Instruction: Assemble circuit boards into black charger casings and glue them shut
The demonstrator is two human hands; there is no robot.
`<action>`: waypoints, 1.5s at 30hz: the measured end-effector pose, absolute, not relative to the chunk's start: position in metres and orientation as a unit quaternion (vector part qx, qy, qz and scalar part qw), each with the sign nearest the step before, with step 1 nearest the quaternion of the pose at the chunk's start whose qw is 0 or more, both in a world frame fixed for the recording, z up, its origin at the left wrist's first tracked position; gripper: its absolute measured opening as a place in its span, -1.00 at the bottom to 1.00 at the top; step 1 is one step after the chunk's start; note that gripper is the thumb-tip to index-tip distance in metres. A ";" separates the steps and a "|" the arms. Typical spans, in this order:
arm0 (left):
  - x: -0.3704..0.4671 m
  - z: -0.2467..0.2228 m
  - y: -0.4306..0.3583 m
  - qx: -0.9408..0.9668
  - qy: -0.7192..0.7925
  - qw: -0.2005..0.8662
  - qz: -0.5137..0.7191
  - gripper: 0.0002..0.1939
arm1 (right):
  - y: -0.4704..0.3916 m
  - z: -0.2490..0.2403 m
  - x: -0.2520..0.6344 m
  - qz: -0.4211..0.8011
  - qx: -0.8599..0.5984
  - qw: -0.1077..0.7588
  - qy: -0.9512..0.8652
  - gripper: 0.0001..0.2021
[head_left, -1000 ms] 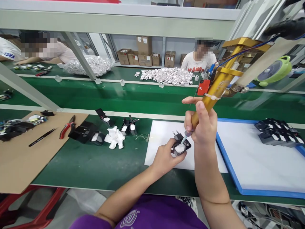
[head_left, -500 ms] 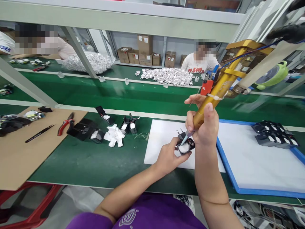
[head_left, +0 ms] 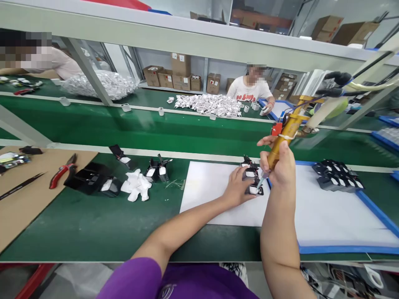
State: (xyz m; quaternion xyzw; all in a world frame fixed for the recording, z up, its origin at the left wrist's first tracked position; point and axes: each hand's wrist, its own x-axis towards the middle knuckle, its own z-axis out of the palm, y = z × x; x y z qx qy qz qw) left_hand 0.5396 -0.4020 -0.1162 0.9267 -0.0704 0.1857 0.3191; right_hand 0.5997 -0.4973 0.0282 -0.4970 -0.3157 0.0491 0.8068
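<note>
My left hand point(head_left: 239, 186) has its fingers closed around small black plug-adapter cases on a white sheet point(head_left: 212, 187). The nearest case point(head_left: 254, 190) is open at the top, with a white block inside; a second case point(head_left: 249, 173) sits just behind it, and more black parts show at the back. In my right hand point(head_left: 282, 166) is a gold glue dispenser point(head_left: 286, 135), held tilted. Its pale nozzle points down into the nearest case, at the edge of the white block. Part of each case is hidden by my fingers.
To the right, a blue-edged tray point(head_left: 336, 250) bears several black cases point(head_left: 338, 174). On the left lie a crumpled white glove point(head_left: 136, 185), more black cases point(head_left: 157, 168), red-handled pliers point(head_left: 62, 171) and tweezers point(head_left: 21, 186). Beyond the green belt point(head_left: 140, 128), co-workers sit near white parts point(head_left: 208, 104).
The view has shifted. My left hand has moved right along the white sheet, and several cases now stand together at it. The nozzle remains at a case; the dispenser has moved with my right hand.
</note>
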 end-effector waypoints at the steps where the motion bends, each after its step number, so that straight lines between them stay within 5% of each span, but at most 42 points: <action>1: 0.547 -0.121 -0.407 0.929 -0.069 0.314 0.185 -0.48 | -0.498 0.028 0.600 0.050 -0.502 0.806 -0.310 -0.59; 8: 0.537 -0.119 -0.389 0.950 -0.091 0.230 0.190 -0.27 | -0.505 0.028 0.601 0.042 -0.532 0.801 -0.270 -0.60; 12: 0.490 -0.079 -0.320 0.981 0.015 0.109 0.159 -0.37 | -0.506 0.028 0.601 0.035 -0.545 0.794 -0.267 -0.61; 17: 0.435 -0.029 -0.220 0.976 0.200 -0.066 0.054 0.15 | -0.502 0.028 0.598 0.020 -0.546 0.795 -0.263 -0.67; 20: 0.423 -0.017 -0.189 0.968 0.220 -0.101 -0.068 0.28 | -0.500 0.030 0.595 0.030 -0.549 0.793 -0.263 -0.66; 31: 0.429 -0.006 -0.175 0.983 0.125 0.026 -0.130 0.04 | -0.499 0.027 0.599 0.038 -0.530 0.803 -0.270 -0.64; 45: 0.435 -0.039 -0.222 0.992 0.125 0.025 0.008 -0.27 | -0.499 0.029 0.596 0.040 -0.539 0.802 -0.253 -0.69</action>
